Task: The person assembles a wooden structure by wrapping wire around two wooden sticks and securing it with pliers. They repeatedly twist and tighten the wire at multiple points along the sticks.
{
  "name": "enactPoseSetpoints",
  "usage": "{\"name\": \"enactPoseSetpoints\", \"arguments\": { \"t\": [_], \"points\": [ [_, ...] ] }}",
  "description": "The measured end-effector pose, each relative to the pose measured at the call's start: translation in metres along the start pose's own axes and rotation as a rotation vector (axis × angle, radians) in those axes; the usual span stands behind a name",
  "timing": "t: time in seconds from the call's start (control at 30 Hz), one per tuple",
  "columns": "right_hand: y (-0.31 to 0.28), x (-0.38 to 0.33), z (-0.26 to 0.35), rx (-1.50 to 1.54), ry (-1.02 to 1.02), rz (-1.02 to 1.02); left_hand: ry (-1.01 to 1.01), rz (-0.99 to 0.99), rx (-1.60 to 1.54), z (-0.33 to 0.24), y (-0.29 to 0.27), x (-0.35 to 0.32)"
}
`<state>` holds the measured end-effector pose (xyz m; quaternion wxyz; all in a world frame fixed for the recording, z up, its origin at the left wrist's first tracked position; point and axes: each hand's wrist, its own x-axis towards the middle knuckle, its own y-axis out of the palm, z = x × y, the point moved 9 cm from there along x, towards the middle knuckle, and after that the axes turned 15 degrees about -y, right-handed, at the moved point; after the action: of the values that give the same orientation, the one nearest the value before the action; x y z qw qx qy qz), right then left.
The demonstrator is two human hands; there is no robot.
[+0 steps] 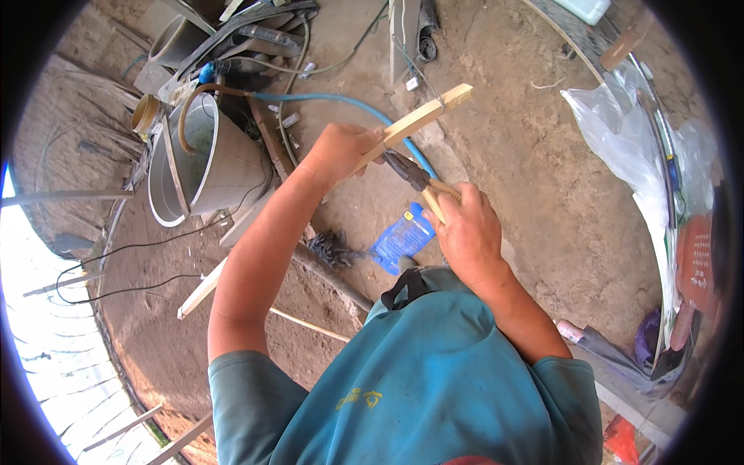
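My left hand (341,153) is closed round a long pale strip of wood (430,114), which slants from the lower left up to the upper right. A thin wire is wound round the strip near its far end. In my right hand (470,236) is a pair of pliers (421,179) with yellowish handles and dark jaws. The jaws reach up to the underside of the wood, just right of my left fingers. Whether they grip wire there I cannot tell.
A large grey bucket (225,159) lies tilted at the left, with a hose in it. Blue hose (333,98) runs behind the wood. Below lies a blue bag (403,239) on the dirt floor. Clear plastic sheeting (612,128) hangs at the right.
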<state>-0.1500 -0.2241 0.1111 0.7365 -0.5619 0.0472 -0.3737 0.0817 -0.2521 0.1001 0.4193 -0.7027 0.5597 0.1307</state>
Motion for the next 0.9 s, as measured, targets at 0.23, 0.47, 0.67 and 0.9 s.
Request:
{"name": "enactPoseSetpoints", "arguments": {
  "t": [0.23,0.47,0.67,0.9],
  "points": [
    [-0.005,-0.002,0.003,-0.055,-0.025,-0.022,-0.003,0.0,0.009,-0.002,0.002,-0.006],
    [-0.003,-0.007,-0.002,-0.012,-0.057,-0.039,0.019,-0.001,0.005,0.0,0.004,-0.001],
    [0.002,-0.008,-0.016,0.106,0.007,-0.045,0.033,-0.007,0.042,0.001,0.006,0.0],
    [0.026,-0.007,-0.038,0.426,0.161,0.104,0.038,-0.018,0.051,-0.004,0.009,-0.009]
  ]
}}
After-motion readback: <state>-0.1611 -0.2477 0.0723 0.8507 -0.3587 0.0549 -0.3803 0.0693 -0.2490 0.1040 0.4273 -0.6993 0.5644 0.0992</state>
